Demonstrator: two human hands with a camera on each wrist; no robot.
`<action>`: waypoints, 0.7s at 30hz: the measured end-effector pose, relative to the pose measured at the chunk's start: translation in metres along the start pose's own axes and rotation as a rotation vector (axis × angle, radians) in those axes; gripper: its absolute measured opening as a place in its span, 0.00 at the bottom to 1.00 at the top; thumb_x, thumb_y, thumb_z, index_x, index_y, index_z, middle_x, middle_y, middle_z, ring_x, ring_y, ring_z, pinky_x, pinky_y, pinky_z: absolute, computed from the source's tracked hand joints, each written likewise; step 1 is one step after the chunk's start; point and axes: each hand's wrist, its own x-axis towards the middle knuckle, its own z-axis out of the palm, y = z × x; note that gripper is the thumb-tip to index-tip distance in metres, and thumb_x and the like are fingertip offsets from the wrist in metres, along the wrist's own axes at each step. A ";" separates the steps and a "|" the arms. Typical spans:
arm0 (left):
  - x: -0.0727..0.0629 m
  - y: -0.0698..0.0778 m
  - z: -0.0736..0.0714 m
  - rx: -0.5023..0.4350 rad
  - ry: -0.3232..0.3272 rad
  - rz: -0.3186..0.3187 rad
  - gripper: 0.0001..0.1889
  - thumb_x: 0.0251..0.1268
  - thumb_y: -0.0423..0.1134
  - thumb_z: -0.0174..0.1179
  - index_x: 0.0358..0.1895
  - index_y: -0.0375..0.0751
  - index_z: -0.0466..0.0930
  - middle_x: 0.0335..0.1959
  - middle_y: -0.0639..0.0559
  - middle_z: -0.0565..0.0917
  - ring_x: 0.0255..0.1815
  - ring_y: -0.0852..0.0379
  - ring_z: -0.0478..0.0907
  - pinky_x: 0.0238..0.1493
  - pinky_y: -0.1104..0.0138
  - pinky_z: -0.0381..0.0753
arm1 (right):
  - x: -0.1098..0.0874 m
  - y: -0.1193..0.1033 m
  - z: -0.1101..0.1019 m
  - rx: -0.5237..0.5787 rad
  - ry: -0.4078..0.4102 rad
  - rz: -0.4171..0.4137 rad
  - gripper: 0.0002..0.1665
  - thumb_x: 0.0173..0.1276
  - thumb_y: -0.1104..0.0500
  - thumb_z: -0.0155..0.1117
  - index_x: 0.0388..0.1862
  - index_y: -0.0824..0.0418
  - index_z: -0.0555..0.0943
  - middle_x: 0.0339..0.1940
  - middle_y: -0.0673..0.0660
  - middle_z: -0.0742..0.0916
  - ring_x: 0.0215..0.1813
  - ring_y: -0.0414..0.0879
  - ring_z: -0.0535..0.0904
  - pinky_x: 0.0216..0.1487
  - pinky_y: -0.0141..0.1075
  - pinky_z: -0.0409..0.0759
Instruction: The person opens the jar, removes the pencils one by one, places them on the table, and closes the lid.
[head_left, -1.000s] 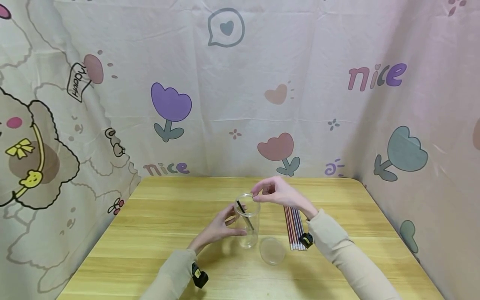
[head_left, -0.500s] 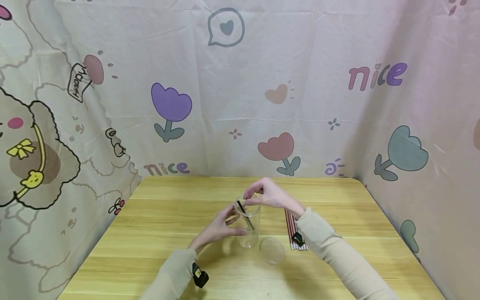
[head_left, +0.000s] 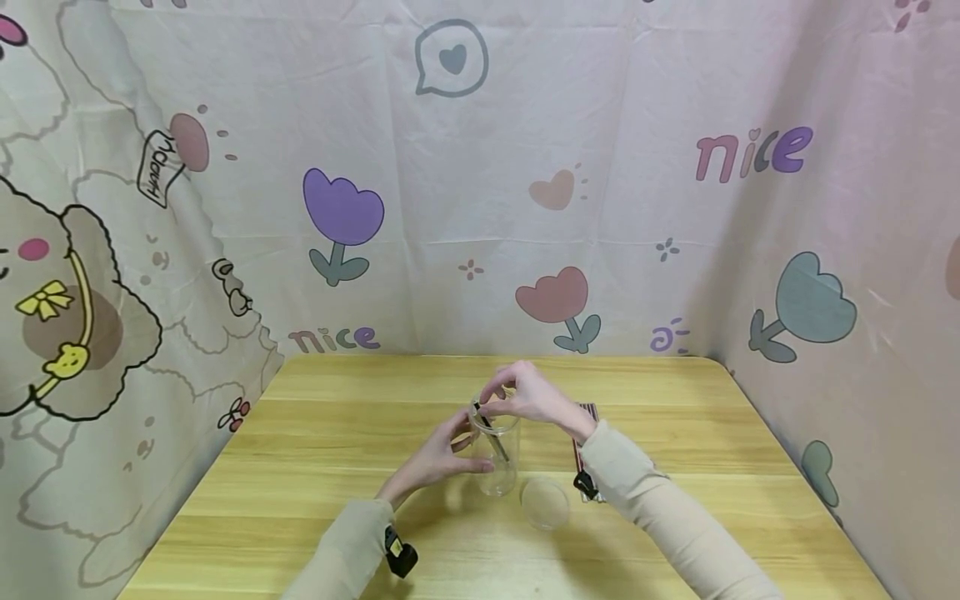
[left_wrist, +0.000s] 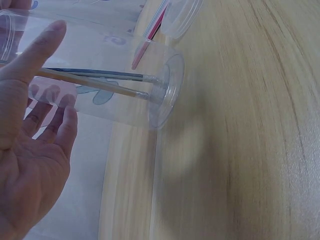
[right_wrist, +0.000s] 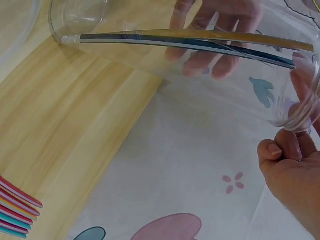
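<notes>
A clear plastic jar (head_left: pixel 501 479) stands upright on the table, its mouth uncovered. My left hand (head_left: pixel 441 454) grips its side, thumb in front and fingers behind, as the left wrist view shows. Two pencils lean inside it, a dark pencil (left_wrist: pixel 100 74) and a gold pencil (right_wrist: pixel 210 35), their eraser ends at the jar's bottom. My right hand (head_left: pixel 532 396) is at the mouth, thumb and forefinger bent close together by the dark pencil's upper end. In the right wrist view a fingertip (right_wrist: pixel 300 75) overlaps that end; I cannot tell whether it is pinched.
A round clear lid (head_left: pixel 545 503) lies on the wooden table (head_left: pixel 337 467), just right of the jar. Beyond it lies a row of several striped pencils (right_wrist: pixel 20 210), partly covered by my right sleeve (head_left: pixel 637 483) in the head view. A printed cloth (head_left: pixel 450 167) hangs behind.
My right hand has moved left and slightly down, from the jar's right rim to the dark pencil's upper end. The left hand, jar and lid have stayed in place.
</notes>
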 end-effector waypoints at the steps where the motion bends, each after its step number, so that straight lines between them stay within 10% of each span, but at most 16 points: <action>1: 0.000 0.000 0.000 -0.001 0.000 0.000 0.46 0.56 0.36 0.75 0.77 0.42 0.58 0.72 0.38 0.70 0.74 0.34 0.67 0.77 0.45 0.68 | 0.000 0.000 0.001 -0.008 0.006 -0.003 0.04 0.60 0.61 0.76 0.34 0.60 0.90 0.26 0.50 0.83 0.33 0.36 0.72 0.37 0.35 0.78; 21: -0.001 0.000 0.000 0.000 0.005 -0.011 0.45 0.56 0.37 0.75 0.76 0.43 0.60 0.72 0.38 0.69 0.75 0.33 0.66 0.77 0.45 0.68 | 0.003 0.001 0.009 -0.057 0.066 -0.029 0.05 0.57 0.60 0.78 0.31 0.58 0.91 0.29 0.50 0.76 0.35 0.36 0.67 0.40 0.33 0.75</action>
